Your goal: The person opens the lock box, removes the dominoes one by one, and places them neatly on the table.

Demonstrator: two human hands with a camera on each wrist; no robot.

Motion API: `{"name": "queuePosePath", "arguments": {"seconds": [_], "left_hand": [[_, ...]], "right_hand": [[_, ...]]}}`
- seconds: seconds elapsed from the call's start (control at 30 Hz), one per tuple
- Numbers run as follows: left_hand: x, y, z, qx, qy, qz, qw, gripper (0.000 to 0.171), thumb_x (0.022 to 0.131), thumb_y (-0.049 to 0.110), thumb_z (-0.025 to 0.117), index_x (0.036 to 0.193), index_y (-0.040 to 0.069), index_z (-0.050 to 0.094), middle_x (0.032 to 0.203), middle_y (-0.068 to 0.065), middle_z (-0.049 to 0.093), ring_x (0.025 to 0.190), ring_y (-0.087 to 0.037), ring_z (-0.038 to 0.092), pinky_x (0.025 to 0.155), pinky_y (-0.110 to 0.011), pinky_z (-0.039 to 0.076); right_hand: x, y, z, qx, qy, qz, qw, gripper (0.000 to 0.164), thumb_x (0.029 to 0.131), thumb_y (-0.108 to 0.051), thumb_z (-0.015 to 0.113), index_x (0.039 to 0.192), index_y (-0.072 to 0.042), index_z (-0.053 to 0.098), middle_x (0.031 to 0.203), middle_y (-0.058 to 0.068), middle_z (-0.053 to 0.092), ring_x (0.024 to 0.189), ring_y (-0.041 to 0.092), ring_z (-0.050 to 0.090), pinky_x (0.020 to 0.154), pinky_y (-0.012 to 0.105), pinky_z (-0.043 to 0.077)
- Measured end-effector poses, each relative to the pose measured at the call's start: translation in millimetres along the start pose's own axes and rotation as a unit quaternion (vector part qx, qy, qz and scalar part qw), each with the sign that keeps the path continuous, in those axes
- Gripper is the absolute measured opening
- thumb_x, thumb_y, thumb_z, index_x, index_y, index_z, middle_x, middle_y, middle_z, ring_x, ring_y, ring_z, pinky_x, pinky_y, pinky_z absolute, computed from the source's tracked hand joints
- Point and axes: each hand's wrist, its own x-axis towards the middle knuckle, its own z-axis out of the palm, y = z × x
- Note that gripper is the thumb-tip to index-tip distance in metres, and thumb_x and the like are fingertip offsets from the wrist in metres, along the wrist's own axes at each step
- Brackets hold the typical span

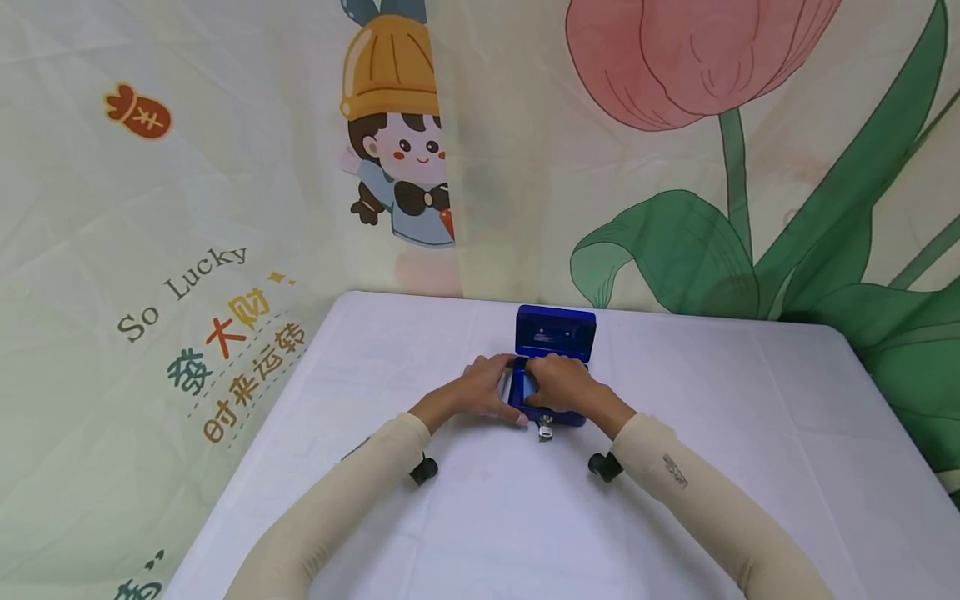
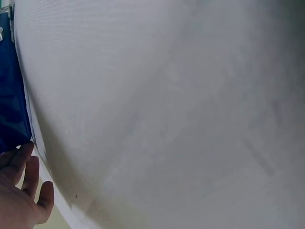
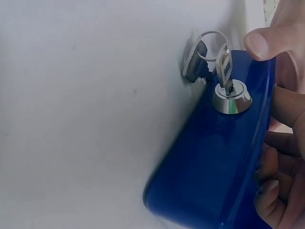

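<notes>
A small blue cash box (image 1: 555, 414) stands on the table with its lid (image 1: 555, 332) raised at the back. Its front lock (image 3: 232, 98) has a key (image 3: 224, 67) in it, and another key hangs from the ring. My left hand (image 1: 480, 387) holds the box's left side, thumb at the front corner and fingers toward the back; in the left wrist view its fingertips are right at the blue edge. My right hand (image 1: 558, 383) reaches into the box, its fingers bent down inside. I cannot tell whether they pinch anything there.
A white cloth covers the table (image 1: 712, 467). Behind it hangs a printed curtain (image 1: 510, 167) with a cartoon figure and a large tulip. Black wrist cameras (image 1: 604, 467) hang under both cream sleeves (image 1: 360, 483).
</notes>
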Motion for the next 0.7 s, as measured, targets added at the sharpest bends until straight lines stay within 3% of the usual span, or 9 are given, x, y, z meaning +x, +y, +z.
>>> {"name": "queuePosePath", "arguments": {"seconds": [0.27,0.5,0.7], "left_hand": [[1.2,-0.6,0.1,0.001,0.003,0.005,1.0,0.116,0.065,0.058,0.089,0.155,0.012,0.032,0.149,-0.006,0.047,0.122,-0.026,0.039,0.109,-0.05,0.036],[0.2,0.3,0.3,0.0,0.005,0.005,1.0,0.115,0.065,0.058,0.089,0.154,0.013,0.033,0.148,-0.005,0.047,0.122,-0.027,0.039,0.108,-0.049,0.036],[-0.3,1.3,0.2,-0.001,0.007,0.004,1.0,0.116,0.065,0.056,0.09,0.155,0.012,0.032,0.149,-0.006,0.047,0.123,-0.027,0.039,0.11,-0.049,0.035]], "right_hand": [[-9.1,2.5,-11.4,0.015,0.005,0.002,1.0,0.046,0.084,-0.03,0.082,0.12,-0.005,0.07,0.085,0.002,0.07,0.075,0.016,0.061,0.073,0.037,0.057],[-18.5,9.0,-18.2,0.025,0.009,0.012,1.0,0.049,0.084,-0.03,0.082,0.124,-0.005,0.068,0.081,0.001,0.068,0.074,0.016,0.06,0.071,0.034,0.056],[-29.0,15.9,-26.4,0.031,0.015,0.023,0.999,0.05,0.084,-0.03,0.082,0.125,-0.004,0.068,0.07,-0.003,0.06,0.069,0.015,0.058,0.062,0.029,0.051]]}}
